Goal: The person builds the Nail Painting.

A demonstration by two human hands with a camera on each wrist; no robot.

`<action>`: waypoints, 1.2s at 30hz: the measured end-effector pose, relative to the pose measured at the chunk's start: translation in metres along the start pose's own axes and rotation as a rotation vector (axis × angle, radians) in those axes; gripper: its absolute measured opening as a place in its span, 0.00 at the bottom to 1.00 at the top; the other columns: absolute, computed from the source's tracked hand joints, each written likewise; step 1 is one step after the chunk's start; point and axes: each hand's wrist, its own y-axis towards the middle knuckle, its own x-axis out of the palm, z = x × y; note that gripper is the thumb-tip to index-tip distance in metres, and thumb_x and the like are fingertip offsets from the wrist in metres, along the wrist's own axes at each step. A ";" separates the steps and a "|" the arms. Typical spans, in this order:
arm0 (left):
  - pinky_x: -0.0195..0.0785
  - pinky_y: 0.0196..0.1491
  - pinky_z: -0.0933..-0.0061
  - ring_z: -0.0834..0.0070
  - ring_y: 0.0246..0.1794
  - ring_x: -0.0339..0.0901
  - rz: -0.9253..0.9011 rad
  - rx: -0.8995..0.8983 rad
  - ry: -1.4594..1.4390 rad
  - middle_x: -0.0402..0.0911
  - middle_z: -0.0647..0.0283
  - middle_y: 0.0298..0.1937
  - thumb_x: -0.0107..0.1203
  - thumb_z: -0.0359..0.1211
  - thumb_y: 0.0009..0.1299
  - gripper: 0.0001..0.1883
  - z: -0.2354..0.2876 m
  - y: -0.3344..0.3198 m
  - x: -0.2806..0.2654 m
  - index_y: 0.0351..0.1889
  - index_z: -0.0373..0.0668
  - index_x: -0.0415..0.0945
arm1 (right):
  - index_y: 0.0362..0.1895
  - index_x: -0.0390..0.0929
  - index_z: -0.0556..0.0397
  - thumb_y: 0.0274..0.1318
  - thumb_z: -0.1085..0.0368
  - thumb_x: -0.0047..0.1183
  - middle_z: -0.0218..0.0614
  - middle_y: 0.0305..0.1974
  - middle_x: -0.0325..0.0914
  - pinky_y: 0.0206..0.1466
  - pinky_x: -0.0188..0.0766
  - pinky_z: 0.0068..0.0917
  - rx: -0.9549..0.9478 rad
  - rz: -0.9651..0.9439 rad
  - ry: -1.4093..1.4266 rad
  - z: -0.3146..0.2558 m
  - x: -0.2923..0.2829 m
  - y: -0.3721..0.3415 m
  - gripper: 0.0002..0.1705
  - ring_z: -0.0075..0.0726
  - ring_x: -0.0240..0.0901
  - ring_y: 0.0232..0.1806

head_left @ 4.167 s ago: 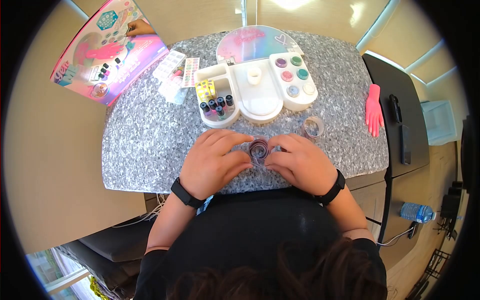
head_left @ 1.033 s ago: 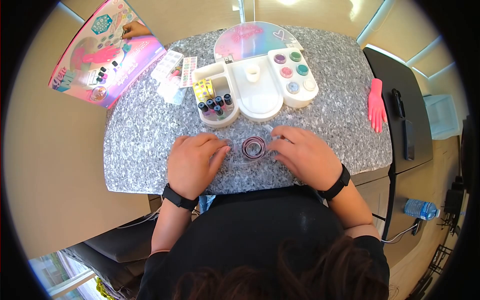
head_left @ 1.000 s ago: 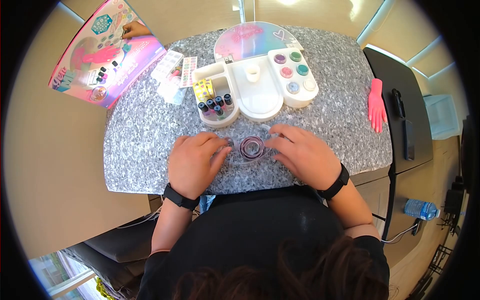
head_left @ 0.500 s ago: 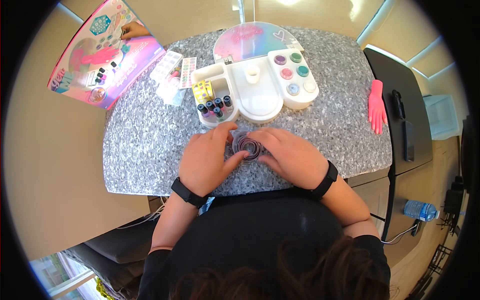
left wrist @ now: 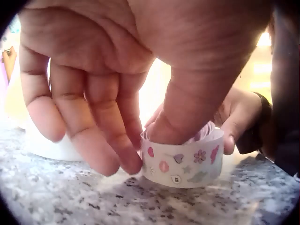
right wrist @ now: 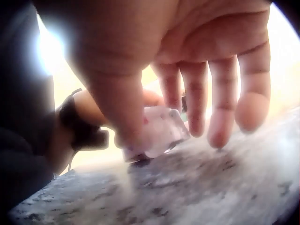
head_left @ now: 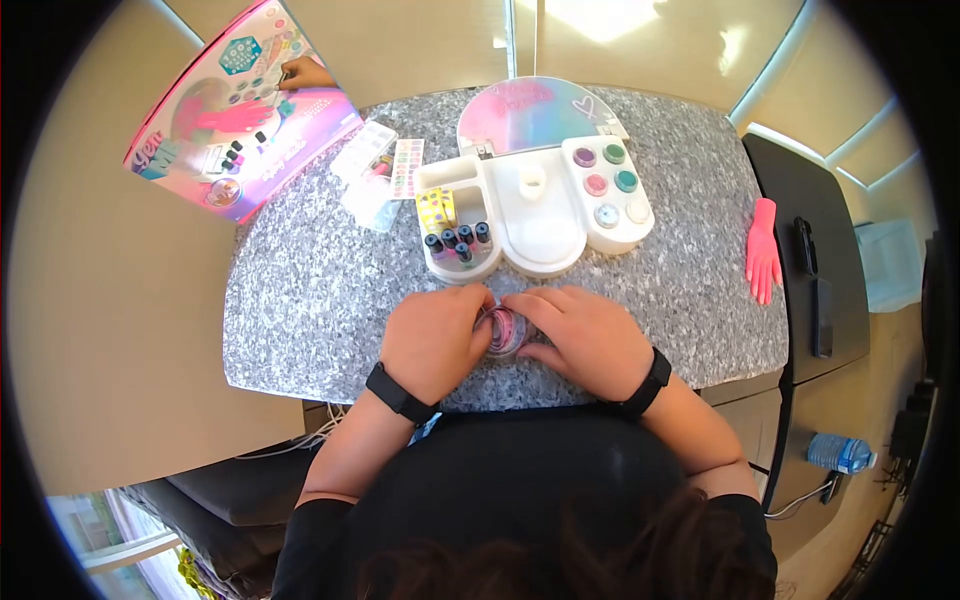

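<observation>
A coiled sticker roll (head_left: pixel 507 330) stands on the grey speckled table between both hands. Its clear strip carries hearts, flowers and lips, plain on the roll (left wrist: pixel 183 164) in the left wrist view. My left hand (head_left: pixel 435 335) pinches its wall, thumb dipped inside the coil and fingers at the outside. From the other side my right hand (head_left: pixel 595 340) holds the roll, thumb on the near side and fingertips at the far side. The roll (right wrist: pixel 159 133) looks slightly tilted in the right wrist view. Pink layers show in its middle.
Just beyond the hands stands a white tray station (head_left: pixel 545 250) with small polish bottles (head_left: pixel 465 240), a yellow spotted roll (head_left: pixel 432 210) and glitter pots (head_left: pixel 597 184). A printed box (head_left: pixel 240 120) and sticker sheets (head_left: pixel 408 168) are at left. A pink model hand (head_left: pixel 763 250) lies at right.
The hands, apart with loose strip spread between them a second ago, have closed in around the coil. A clear ring lying at the right in the oldest frame is no longer there.
</observation>
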 end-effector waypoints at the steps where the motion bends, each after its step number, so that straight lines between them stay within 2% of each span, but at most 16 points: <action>1: 0.80 0.41 0.53 0.53 0.37 0.89 0.042 -0.007 -0.030 0.93 0.60 0.42 0.69 0.36 0.72 0.12 0.000 0.000 0.001 0.51 0.45 0.88 | 0.68 0.79 0.48 0.61 0.60 0.74 0.40 0.56 0.86 0.58 0.82 0.47 -0.003 0.003 -0.003 -0.001 -0.001 0.001 0.33 0.52 0.84 0.57; 8: 0.75 0.34 0.64 0.67 0.25 0.81 0.234 -0.110 -0.194 0.94 0.64 0.42 0.70 0.33 0.69 0.14 0.002 -0.003 -0.003 0.53 0.48 0.89 | 0.65 0.79 0.48 0.62 0.58 0.74 0.40 0.56 0.87 0.60 0.82 0.45 -0.051 0.182 0.131 -0.008 -0.018 0.014 0.29 0.53 0.85 0.58; 9: 0.75 0.34 0.64 0.67 0.25 0.81 0.240 -0.111 -0.193 0.94 0.64 0.42 0.70 0.33 0.69 0.14 0.003 -0.003 -0.005 0.53 0.48 0.89 | 0.65 0.79 0.48 0.62 0.59 0.74 0.40 0.57 0.87 0.60 0.82 0.45 -0.081 0.187 0.130 -0.008 -0.021 0.018 0.29 0.53 0.85 0.58; 11: 0.82 0.45 0.54 0.52 0.41 0.90 0.231 -0.171 -0.246 0.94 0.58 0.45 0.69 0.35 0.72 0.14 0.008 -0.001 -0.013 0.54 0.48 0.88 | 0.64 0.80 0.49 0.62 0.60 0.73 0.40 0.57 0.87 0.61 0.82 0.45 -0.144 0.187 0.066 -0.010 -0.025 0.029 0.28 0.53 0.85 0.58; 15: 0.81 0.39 0.59 0.56 0.35 0.89 0.303 -0.190 -0.300 0.94 0.59 0.43 0.69 0.35 0.73 0.12 0.011 0.002 -0.021 0.53 0.49 0.90 | 0.62 0.80 0.50 0.60 0.67 0.71 0.40 0.56 0.86 0.60 0.83 0.45 -0.220 0.207 0.035 -0.015 -0.030 0.044 0.26 0.52 0.86 0.57; 21: 0.70 0.28 0.72 0.77 0.21 0.76 0.514 -0.214 -0.462 0.94 0.61 0.38 0.74 0.32 0.73 0.09 0.002 0.008 -0.025 0.50 0.49 0.95 | 0.60 0.81 0.49 0.57 0.74 0.69 0.42 0.54 0.84 0.54 0.85 0.42 -0.293 0.155 0.165 -0.001 -0.052 0.076 0.25 0.51 0.86 0.54; 23: 0.58 0.27 0.81 0.91 0.22 0.65 0.670 -0.277 -0.573 0.95 0.70 0.39 0.75 0.27 0.73 0.09 -0.003 0.013 -0.027 0.51 0.43 0.95 | 0.59 0.81 0.49 0.58 0.74 0.69 0.42 0.54 0.84 0.54 0.86 0.41 -0.254 0.169 0.214 0.012 -0.059 0.088 0.24 0.50 0.87 0.54; 24: 0.61 0.27 0.78 0.90 0.22 0.68 0.698 -0.321 -0.571 0.96 0.70 0.42 0.74 0.34 0.77 0.10 -0.014 0.013 -0.025 0.53 0.45 0.94 | 0.58 0.81 0.49 0.59 0.74 0.69 0.42 0.54 0.84 0.54 0.86 0.39 -0.215 0.185 0.264 0.018 -0.062 0.094 0.23 0.49 0.87 0.54; 27: 0.61 0.27 0.79 0.90 0.23 0.68 0.686 -0.402 -0.621 0.96 0.67 0.44 0.71 0.36 0.79 0.12 -0.038 0.018 -0.027 0.57 0.44 0.93 | 0.58 0.80 0.50 0.61 0.73 0.69 0.42 0.53 0.85 0.55 0.85 0.37 -0.167 0.221 0.278 0.038 -0.061 0.116 0.22 0.47 0.87 0.54; 28: 0.66 0.33 0.77 0.87 0.25 0.70 0.605 -0.418 -0.594 0.95 0.64 0.47 0.62 0.42 0.87 0.18 -0.048 0.016 -0.024 0.65 0.42 0.89 | 0.58 0.80 0.50 0.62 0.72 0.70 0.42 0.53 0.85 0.56 0.85 0.37 -0.135 0.194 0.303 0.042 -0.059 0.122 0.21 0.47 0.88 0.54; 29: 0.66 0.33 0.77 0.87 0.25 0.70 0.612 -0.417 -0.591 0.95 0.64 0.47 0.62 0.42 0.87 0.18 -0.050 0.015 -0.022 0.65 0.42 0.89 | 0.58 0.80 0.50 0.62 0.72 0.70 0.42 0.53 0.85 0.56 0.85 0.37 -0.142 0.195 0.303 0.046 -0.056 0.128 0.21 0.47 0.88 0.54; 31: 0.72 0.52 0.69 0.76 0.50 0.82 0.559 -0.364 -0.712 0.89 0.58 0.68 0.41 0.56 0.93 0.34 -0.051 0.015 -0.021 0.73 0.37 0.84 | 0.58 0.80 0.51 0.62 0.71 0.70 0.43 0.52 0.85 0.57 0.85 0.39 -0.147 0.156 0.255 0.053 -0.047 0.139 0.21 0.48 0.88 0.54; 32: 0.70 0.71 0.56 0.61 0.71 0.80 0.465 -0.375 -0.689 0.85 0.52 0.74 0.26 0.63 0.93 0.44 -0.052 0.015 -0.023 0.77 0.35 0.80 | 0.56 0.78 0.51 0.61 0.70 0.70 0.42 0.51 0.86 0.58 0.84 0.41 -0.157 0.133 0.231 0.054 -0.044 0.143 0.21 0.51 0.88 0.54; 33: 0.70 0.71 0.56 0.61 0.71 0.80 0.467 -0.375 -0.689 0.85 0.52 0.74 0.26 0.63 0.93 0.44 -0.054 0.014 -0.021 0.77 0.35 0.80 | 0.56 0.78 0.51 0.61 0.70 0.70 0.42 0.51 0.86 0.58 0.84 0.41 -0.159 0.133 0.231 0.057 -0.040 0.146 0.21 0.51 0.88 0.54; 35: 0.75 0.59 0.65 0.72 0.50 0.84 0.464 -0.290 -0.741 0.91 0.52 0.54 0.35 0.55 0.95 0.36 -0.058 0.011 -0.014 0.78 0.35 0.78 | 0.54 0.76 0.50 0.61 0.69 0.70 0.42 0.51 0.86 0.58 0.83 0.43 -0.150 0.064 0.194 0.062 -0.033 0.151 0.20 0.54 0.88 0.52; 36: 0.71 0.73 0.60 0.60 0.70 0.82 0.409 -0.307 -0.792 0.85 0.43 0.69 0.33 0.55 0.95 0.37 -0.058 0.010 -0.015 0.80 0.33 0.75 | 0.54 0.76 0.50 0.61 0.69 0.70 0.42 0.51 0.86 0.58 0.83 0.43 -0.152 0.062 0.194 0.063 -0.033 0.152 0.20 0.54 0.88 0.52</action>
